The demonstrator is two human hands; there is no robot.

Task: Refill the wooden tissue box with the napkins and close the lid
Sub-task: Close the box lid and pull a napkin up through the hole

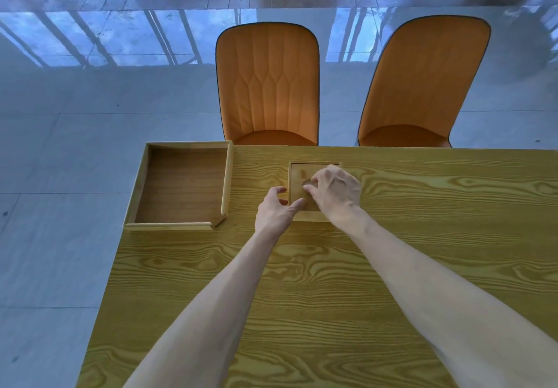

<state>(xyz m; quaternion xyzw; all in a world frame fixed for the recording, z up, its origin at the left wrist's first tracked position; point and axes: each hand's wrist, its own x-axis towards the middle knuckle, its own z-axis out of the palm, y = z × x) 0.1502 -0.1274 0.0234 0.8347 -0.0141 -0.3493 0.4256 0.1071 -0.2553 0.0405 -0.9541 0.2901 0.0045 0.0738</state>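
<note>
The wooden tissue box [302, 173] stands on the table near its far edge, with its lid [297, 182] seated in the top. The lid has an oval opening, partly covered. My right hand [335, 193] lies over the lid, its fingertips at the oval opening. My left hand [276, 209] touches the box's left front corner, thumb and fingers spread around the side. No napkins show anywhere in view.
An empty wooden tray [181, 183] with low walls sits at the table's far left corner. The wood-grain table [302, 297] ends just left of the tray. Two orange chairs [268, 85] [422, 85] stand behind the far edge on a glossy tiled floor.
</note>
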